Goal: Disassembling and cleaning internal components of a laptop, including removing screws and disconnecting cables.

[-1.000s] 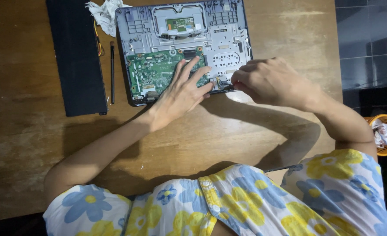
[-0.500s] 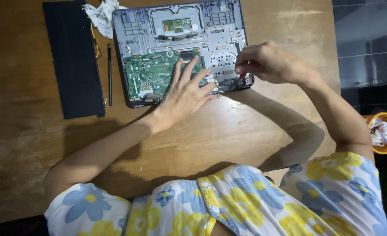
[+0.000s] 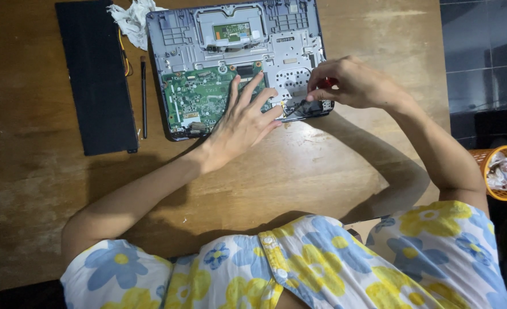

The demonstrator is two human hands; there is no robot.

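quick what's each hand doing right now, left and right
Left hand: open, fingers spread, resting flat on the opened laptop.
Right hand: closed in a pinch grip on something small and red; what it is cannot be told.

Opened laptop (image 3: 236,57) on table (image 3: 333,171); panel (image 3: 96,74) left; bin (image 3: 502,171) right.

No package, sign or lit screen shows; the one label-like thing is a small pale sticker (image 3: 191,116) on the green circuit board (image 3: 199,97), just left of the left hand (image 3: 243,123) spread flat there, too small to read.
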